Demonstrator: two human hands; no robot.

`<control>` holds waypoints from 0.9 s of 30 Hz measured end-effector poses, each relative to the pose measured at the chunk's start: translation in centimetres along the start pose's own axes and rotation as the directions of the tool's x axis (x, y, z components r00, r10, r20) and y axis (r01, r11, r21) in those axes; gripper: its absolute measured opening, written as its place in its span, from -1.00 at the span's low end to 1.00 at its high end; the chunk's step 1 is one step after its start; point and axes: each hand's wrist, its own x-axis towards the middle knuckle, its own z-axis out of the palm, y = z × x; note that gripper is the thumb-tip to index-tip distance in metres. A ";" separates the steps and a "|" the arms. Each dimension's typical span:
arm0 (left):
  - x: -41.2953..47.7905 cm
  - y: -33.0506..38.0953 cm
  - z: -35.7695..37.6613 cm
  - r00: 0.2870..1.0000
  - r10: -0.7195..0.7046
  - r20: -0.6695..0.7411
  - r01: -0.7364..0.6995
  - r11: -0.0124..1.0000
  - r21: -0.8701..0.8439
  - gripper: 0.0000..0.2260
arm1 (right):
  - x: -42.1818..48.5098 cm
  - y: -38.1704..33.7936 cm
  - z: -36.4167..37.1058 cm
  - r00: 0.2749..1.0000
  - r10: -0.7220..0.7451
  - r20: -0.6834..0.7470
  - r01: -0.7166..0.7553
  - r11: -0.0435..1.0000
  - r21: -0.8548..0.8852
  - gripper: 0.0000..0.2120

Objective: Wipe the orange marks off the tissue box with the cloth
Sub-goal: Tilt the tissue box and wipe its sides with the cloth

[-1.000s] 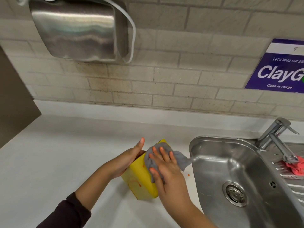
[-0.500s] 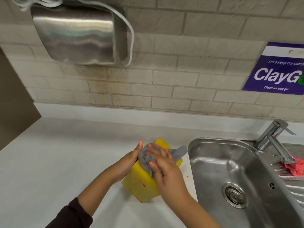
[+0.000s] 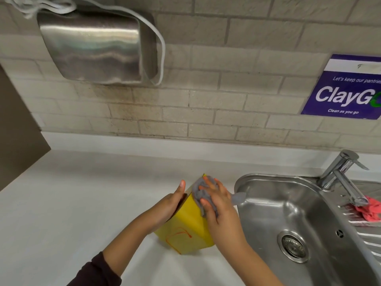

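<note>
A yellow tissue box [image 3: 186, 226] stands tilted on the white counter, just left of the sink. Orange marks [image 3: 178, 234] show on its lower near face. My left hand [image 3: 170, 205] grips the box's left side, thumb pointing up. My right hand [image 3: 216, 205] presses a crumpled grey cloth [image 3: 201, 191] flat against the box's upper part. One end of the cloth sticks out to the right, over the sink rim. The box's right side is hidden behind my right hand.
A steel sink [image 3: 288, 219] with a drain lies to the right, its tap [image 3: 340, 172] at the back. A pink cloth [image 3: 371, 209] rests on the drainer. A steel dispenser [image 3: 94, 48] hangs on the tiled wall. White counter [image 3: 72, 193] spreads to the left.
My right hand has slid the grey cloth up the box toward its top edge. More of the lower yellow face and its orange marks now shows. The left hand keeps its hold.
</note>
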 end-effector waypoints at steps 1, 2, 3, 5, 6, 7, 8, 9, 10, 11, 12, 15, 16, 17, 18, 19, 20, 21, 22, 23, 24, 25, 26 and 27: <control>0.0 0.0 0.0 1.000 -0.004 0.000 0.004 0.998 -0.062 -0.22 | -0.4 -0.4 0.2 0.996 -0.072 0.045 0.072 0.997 0.003 -0.71; 0.0 0.0 -0.1 1.000 -0.007 0.002 0.007 0.994 -0.113 -0.22 | -0.8 -0.7 0.2 0.985 -0.143 0.100 0.143 0.990 0.006 -0.71; 0.0 0.0 -0.1 1.000 -0.005 0.006 0.006 0.990 -0.141 -0.22 | -1.2 -0.8 0.0 0.967 -0.201 0.157 0.201 0.979 0.013 -0.71; -0.1 0.1 -0.1 1.000 -0.003 -0.002 0.003 0.989 -0.145 -0.21 | -1.8 -0.4 -0.9 0.919 -0.293 0.262 0.299 0.954 0.019 -0.74; -0.2 0.0 -0.1 1.000 -0.001 -0.011 -0.001 0.990 -0.141 -0.23 | -2.1 -0.1 -1.5 0.894 -0.337 0.297 0.347 0.938 0.020 -0.76; -0.3 -0.1 0.1 1.000 0.003 -0.022 -0.006 0.990 -0.142 -0.27 | -2.3 0.4 -2.1 0.874 -0.375 0.310 0.388 0.922 0.021 -0.79; -0.5 -0.2 0.2 0.999 0.014 -0.031 -0.019 0.989 -0.150 -0.34 | -2.5 1.0 -2.5 0.867 -0.397 0.301 0.412 0.911 0.016 -0.81; -0.6 -0.3 0.4 0.999 0.030 -0.041 -0.036 0.985 -0.168 -0.39 | -2.8 1.7 -2.9 0.875 -0.404 0.267 0.416 0.909 0.011 -0.81; -0.7 -0.3 0.5 0.998 0.042 -0.056 -0.052 0.980 -0.190 -0.43 | -2.9 2.5 -3.1 0.894 -0.392 0.215 0.399 0.917 0.014 -0.80; -0.8 -0.4 0.5 0.996 0.045 -0.073 -0.059 0.976 -0.208 -0.46 | -3.1 3.3 -3.2 0.924 -0.354 0.147 0.354 0.935 0.026 -0.81; -0.9 -0.4 0.5 0.996 0.043 -0.084 -0.061 0.974 -0.220 -0.51 | -3.1 4.0 -3.2 0.959 -0.275 0.073 0.272 0.961 0.047 -0.78; -1.2 -1.0 0.4 0.996 0.055 -0.075 -0.072 0.965 -0.252 -0.57 | -2.6 5.2 -2.9 0.977 0.164 -0.132 -0.128 0.960 0.249 -0.70; -1.4 -1.4 0.4 0.996 0.067 -0.062 -0.081 0.962 -0.260 -0.55 | -2.5 5.7 -2.7 0.937 0.319 -0.145 -0.235 0.879 0.415 -0.81; -1.6 -1.9 0.4 0.995 0.085 -0.042 -0.093 0.961 -0.260 -0.54 | -2.2 6.1 -2.4 0.892 0.445 -0.085 -0.318 0.749 0.582 -0.87; -1.8 -2.4 0.5 0.994 0.105 -0.014 -0.105 0.962 -0.254 -0.55 | -2.0 6.2 -2.1 0.845 0.535 0.019 -0.384 0.580 0.719 -0.78; -2.1 -2.9 0.4 0.992 0.124 0.028 -0.114 0.965 -0.235 -0.58 | -2.1 6.3 -2.0 0.811 0.572 0.124 -0.413 0.409 0.814 -0.72; -2.4 -3.2 0.3 0.988 0.135 0.075 -0.118 0.972 -0.202 -0.59 | -2.2 6.3 -2.1 0.797 0.574 0.186 -0.414 0.296 0.860 -0.68; -2.7 -3.5 0.0 0.984 0.134 0.114 -0.114 0.980 -0.161 -0.57 | -2.3 6.1 -2.2 0.796 0.561 0.226 -0.416 0.236 0.878 -0.65; -3.2 -3.9 -0.3 0.982 0.127 0.138 -0.109 0.986 -0.129 -0.53 | -2.5 5.9 -2.3 0.806 0.537 0.247 -0.420 0.225 0.879 -0.64; -3.6 -4.2 -0.5 0.982 0.110 0.151 -0.094 0.990 -0.109 -0.48 | -2.7 5.7 -2.3 0.804 0.528 0.272 -0.438 0.219 0.872 -0.64; -4.2 -4.5 -0.7 0.984 0.086 0.157 -0.069 0.991 -0.113 -0.39 | -3.1 5.5 -2.2 0.797 0.529 0.291 -0.461 0.220 0.860 -0.64; -4.5 -4.6 -0.6 0.989 0.044 0.143 -0.027 0.992 -0.122 -0.28 | -3.2 5.4 -2.0 0.791 0.530 0.306 -0.478 0.223 0.849 -0.65; -4.6 -4.5 -0.4 0.995 -0.013 0.097 0.025 0.993 -0.115 -0.18 | -3.6 5.6 -1.8 0.785 0.533 0.317 -0.494 0.230 0.838 -0.64; -5.3 -4.7 -0.1 0.995 -0.018 0.094 0.026 0.996 -0.089 -0.20 | -3.9 5.5 -1.6 0.776 0.541 0.324 -0.512 0.241 0.824 -0.63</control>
